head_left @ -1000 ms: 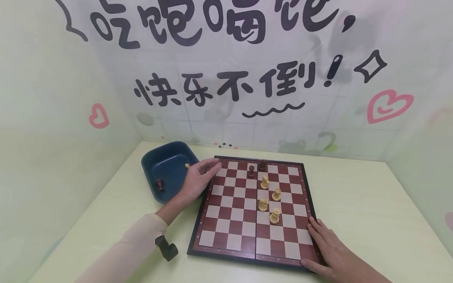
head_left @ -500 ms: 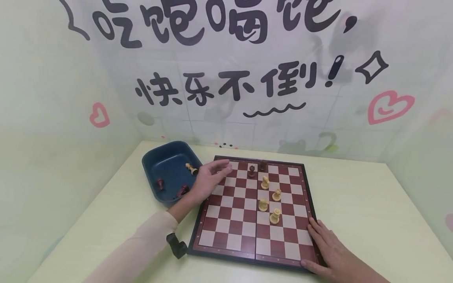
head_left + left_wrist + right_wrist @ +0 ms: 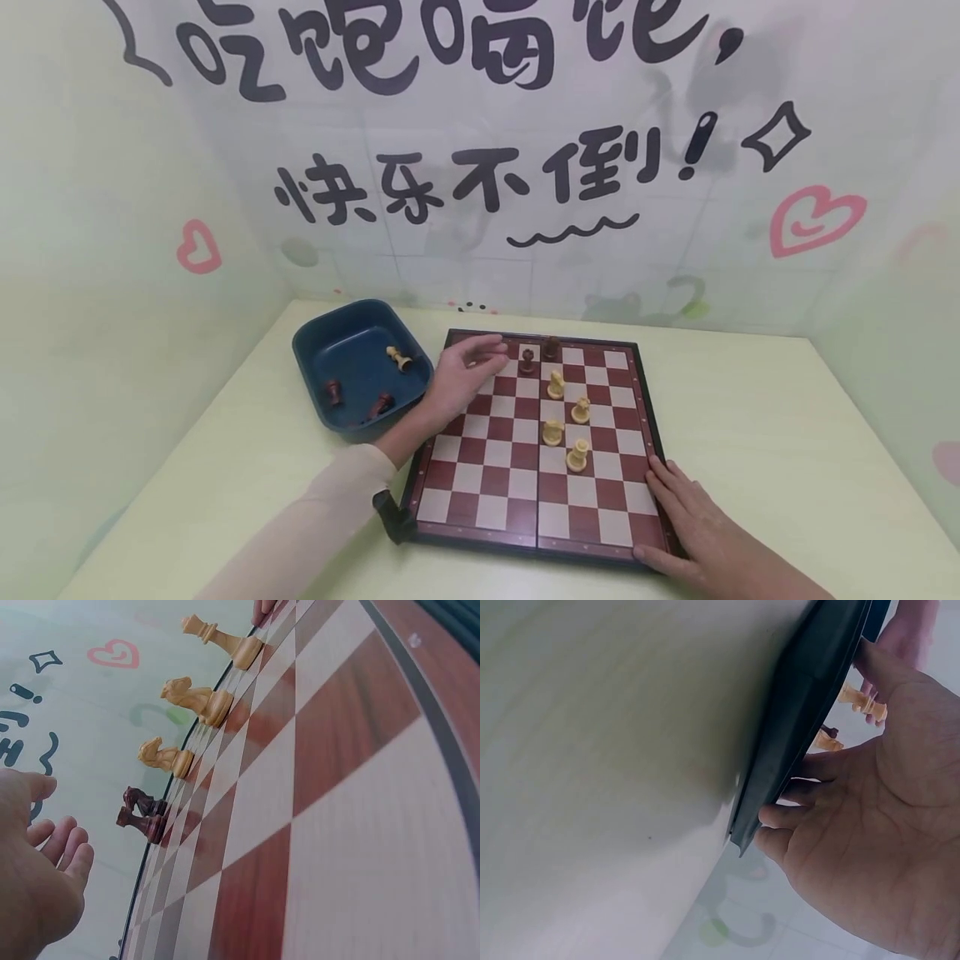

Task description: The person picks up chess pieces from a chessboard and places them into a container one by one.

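chessboard (image 3: 483,467) lies flat on the table (image 3: 750,433); dark chess piece (image 3: 527,362) stands near its far edge. left hand (image 3: 459,377): empty, fingers loosely extended, near that piece. right hand (image 3: 693,518): fingers mostly straight, touching the chessboard's right edge, nothing gripped. risk: a low left-hand sweep could topple the dark chess piece against the second dark piece (image 3: 552,347). likewise, uneven right-hand pressure could skew the chessboard.
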`<action>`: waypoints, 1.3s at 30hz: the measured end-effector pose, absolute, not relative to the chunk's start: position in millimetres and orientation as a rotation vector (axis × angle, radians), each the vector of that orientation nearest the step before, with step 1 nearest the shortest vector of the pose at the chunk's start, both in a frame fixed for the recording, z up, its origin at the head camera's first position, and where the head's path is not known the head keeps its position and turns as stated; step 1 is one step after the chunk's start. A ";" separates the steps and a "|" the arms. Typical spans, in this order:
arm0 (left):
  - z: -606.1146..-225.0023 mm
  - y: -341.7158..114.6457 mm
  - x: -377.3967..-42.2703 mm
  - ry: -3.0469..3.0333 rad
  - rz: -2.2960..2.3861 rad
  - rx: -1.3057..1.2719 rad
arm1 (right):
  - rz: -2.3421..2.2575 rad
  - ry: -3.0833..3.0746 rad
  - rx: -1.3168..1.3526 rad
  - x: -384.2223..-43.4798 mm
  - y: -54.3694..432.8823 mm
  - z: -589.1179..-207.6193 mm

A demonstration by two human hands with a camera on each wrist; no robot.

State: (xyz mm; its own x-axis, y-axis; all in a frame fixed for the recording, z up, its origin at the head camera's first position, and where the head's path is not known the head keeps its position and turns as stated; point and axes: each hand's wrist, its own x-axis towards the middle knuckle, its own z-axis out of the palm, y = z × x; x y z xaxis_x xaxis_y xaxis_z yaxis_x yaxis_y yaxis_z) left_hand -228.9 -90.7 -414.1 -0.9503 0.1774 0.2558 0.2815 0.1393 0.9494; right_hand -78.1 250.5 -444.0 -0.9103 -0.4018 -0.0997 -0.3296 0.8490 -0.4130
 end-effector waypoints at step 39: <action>-437.6 -44.8 -260.3 -2.576 -1.657 -0.383 | -0.558 2.828 -0.572 -80.4 249.7 -446.7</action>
